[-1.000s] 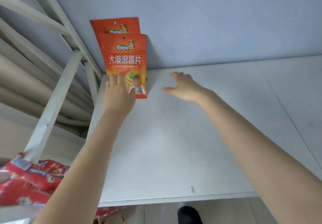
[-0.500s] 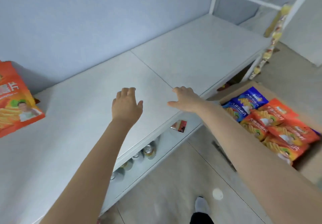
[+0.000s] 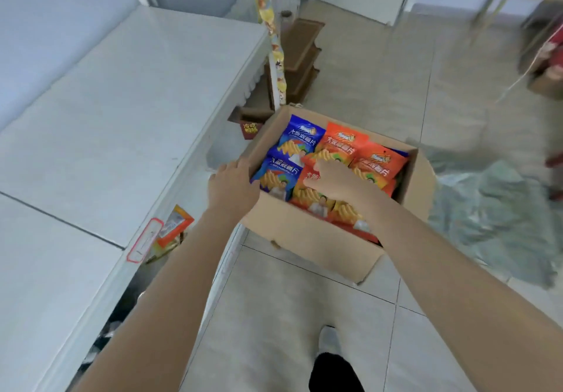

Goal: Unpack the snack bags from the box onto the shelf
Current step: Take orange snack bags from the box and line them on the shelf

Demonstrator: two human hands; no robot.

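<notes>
An open cardboard box [image 3: 307, 236] stands on the floor to the right of the white shelf [image 3: 100, 123]. Inside lie blue snack bags [image 3: 297, 145] on the left and orange snack bags [image 3: 377, 160] on the right. My left hand [image 3: 233, 184] rests at the box's left rim, fingers spread, holding nothing. My right hand [image 3: 338, 180] lies flat on an orange bag [image 3: 310, 196] in the box, fingers apart, with no grip visible. The bags placed on the shelf earlier are out of view.
A price label [image 3: 144, 239] and an orange packet [image 3: 175, 228] sit at the shelf's front edge, with goods on the lower level. Brown stacked trays [image 3: 300, 53] stand behind the shelf post. A grey plastic sheet [image 3: 499, 218] lies right of the box. My foot [image 3: 327, 338] is on the tiles.
My view swung right from the shelf down to the box. Both hands left the shelf top: the left went to the box rim, the right onto the orange bags.
</notes>
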